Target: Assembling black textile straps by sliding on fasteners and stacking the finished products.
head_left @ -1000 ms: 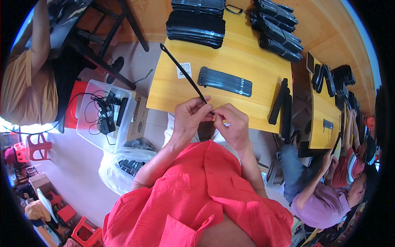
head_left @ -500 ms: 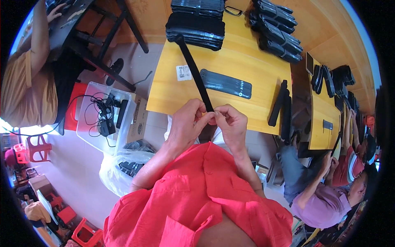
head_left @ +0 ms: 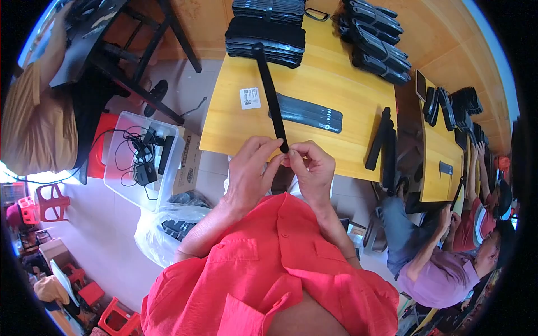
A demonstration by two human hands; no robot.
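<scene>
One narrow black strap (head_left: 270,98) is counted at two hands, the left hand (head_left: 246,173) and the right hand (head_left: 314,173). On one near yellow tabletop (head_left: 224,134), one flat black pack (head_left: 309,113), one white label (head_left: 250,98), two black strips (head_left: 378,140) and two stacks (head_left: 266,40) are seen; the overlapping bundles (head_left: 381,50) cannot be counted exactly. One clear bin (head_left: 119,168) and one clear bag (head_left: 147,232) are found.
</scene>
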